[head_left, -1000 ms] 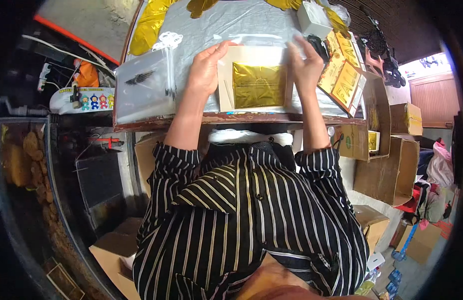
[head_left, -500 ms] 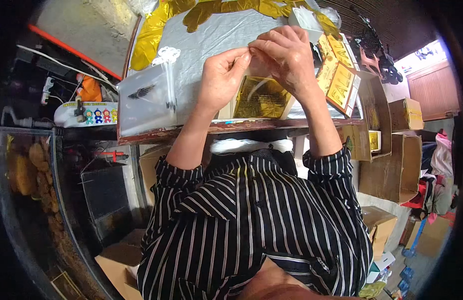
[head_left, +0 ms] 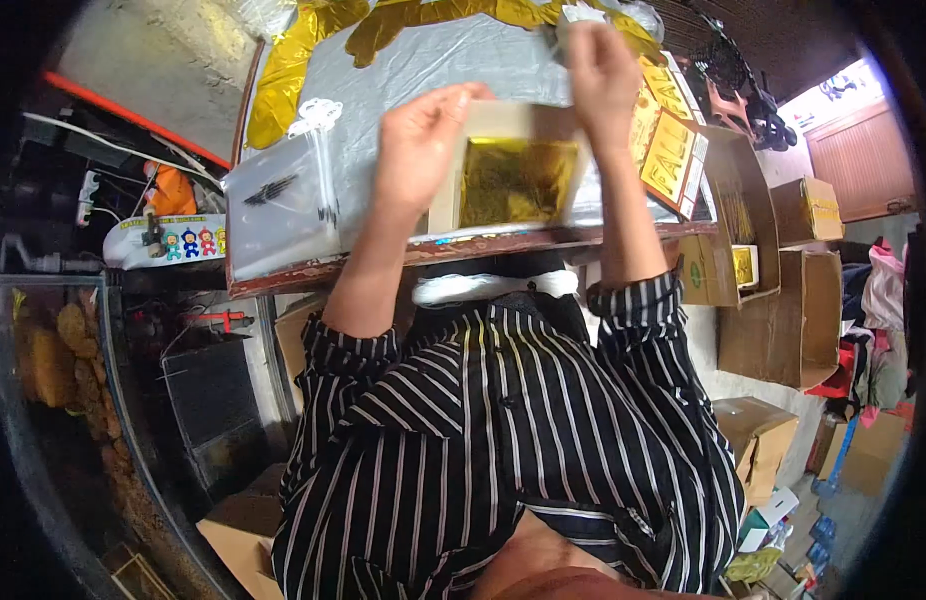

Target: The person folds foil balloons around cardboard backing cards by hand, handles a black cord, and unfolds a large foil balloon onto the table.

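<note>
My left hand (head_left: 421,145) is over the near part of the table, its thumb and fingers pressed together at the tips. Anything between them is too small to make out. My right hand (head_left: 605,95) is raised at the far right, next to a whitish stack (head_left: 581,14); motion smears its fingers. Between my wrists lies a shallow pale box (head_left: 513,118) with a shiny gold sheet (head_left: 518,182) in it. To the left sits a pile of clear plastic bags (head_left: 283,225) with dark print.
Gold foil strips (head_left: 283,80) run along the grey-covered table's (head_left: 413,60) far and left edges. Orange printed cards (head_left: 671,150) lie at the right. Open cardboard boxes (head_left: 748,200) stand beside the table. A glass tank (head_left: 58,340) is at the left.
My hands have come apart. The right one has moved up and away toward the whitish stack; the left has shifted slightly left. More of the pale box and gold sheet shows.
</note>
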`<act>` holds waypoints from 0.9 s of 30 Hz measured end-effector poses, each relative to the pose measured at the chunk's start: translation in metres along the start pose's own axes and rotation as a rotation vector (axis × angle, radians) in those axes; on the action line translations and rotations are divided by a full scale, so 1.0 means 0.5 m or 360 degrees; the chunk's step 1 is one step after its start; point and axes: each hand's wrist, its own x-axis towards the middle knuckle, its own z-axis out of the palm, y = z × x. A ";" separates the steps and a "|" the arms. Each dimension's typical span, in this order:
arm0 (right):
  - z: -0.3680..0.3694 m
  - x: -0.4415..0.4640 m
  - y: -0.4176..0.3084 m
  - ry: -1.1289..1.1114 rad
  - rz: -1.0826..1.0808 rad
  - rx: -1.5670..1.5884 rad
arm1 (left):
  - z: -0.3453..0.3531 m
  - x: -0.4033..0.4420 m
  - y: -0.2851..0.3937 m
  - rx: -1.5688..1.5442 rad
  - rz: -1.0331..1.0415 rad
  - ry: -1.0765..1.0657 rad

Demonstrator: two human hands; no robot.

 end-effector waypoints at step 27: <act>-0.135 -0.070 0.143 -0.0658 0.0783 0.0035 | -0.176 0.124 -0.245 -0.0514 -0.1059 -0.0254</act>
